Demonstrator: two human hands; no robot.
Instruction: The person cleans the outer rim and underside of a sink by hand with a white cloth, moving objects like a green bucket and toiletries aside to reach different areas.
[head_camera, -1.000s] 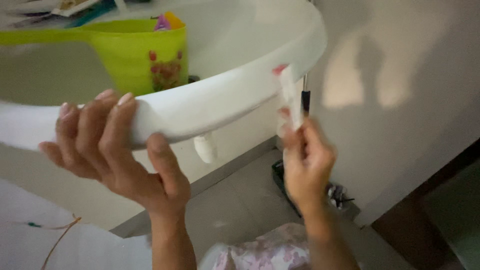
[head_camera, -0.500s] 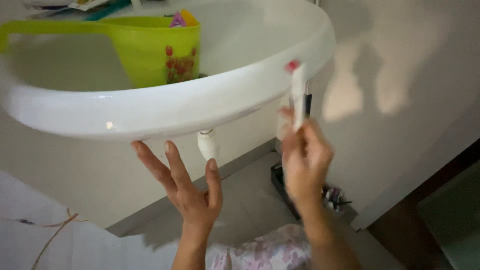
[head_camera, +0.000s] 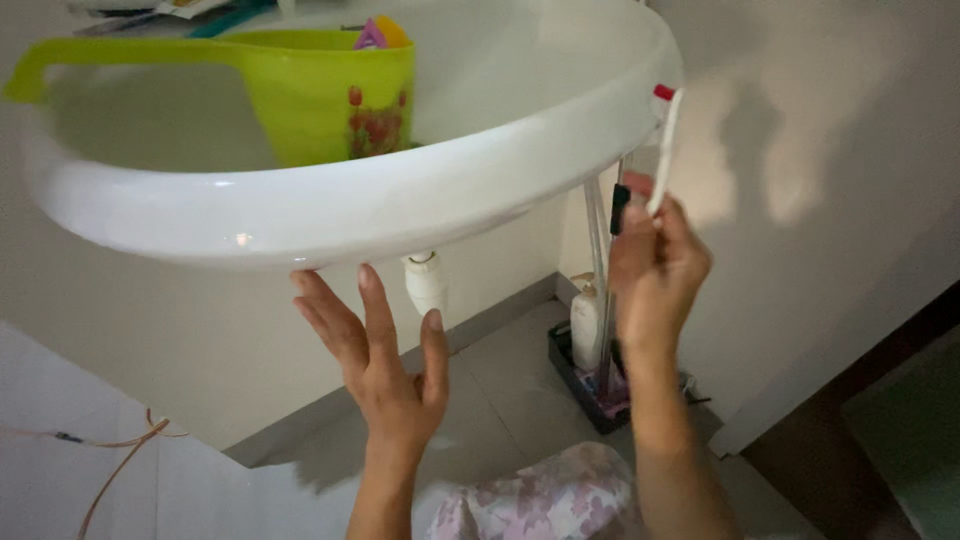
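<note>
While the underside of the white sink (head_camera: 380, 205) stays mostly out of sight behind its rounded front rim, a fair bit else is cut off too: the far edge of the basin runs out of the top of the frame, and the stuff lying up there behind the green plastic jug (head_camera: 300, 85) is too clipped to identify. The dim light doesn't help, and the clutter in the dark tray on the floor (head_camera: 590, 395) by the wall is hard to make out beyond a pale bottle (head_camera: 585, 325) and some upright rods. The white drain pipe (head_camera: 425, 283) pokes out below the basin. The thin white stick with a red tip (head_camera: 663, 150) stands almost upright, its red end up against the right side of the sink rim, and its lower part disappears into the person's right hand (head_camera: 655, 270). That hand is curled closed around it, fingers wrapped on the lower end. The left hand (head_camera: 385, 360) is wide open, palm up, fingers spread and pointing up just under the front rim of the sink; whether the fingertips actually touch the porcelain can't be told from this angle. The pipe sits just beside that hand's thumb side. A patch of floral fabric (head_camera: 545, 495) shows at the bottom.
</note>
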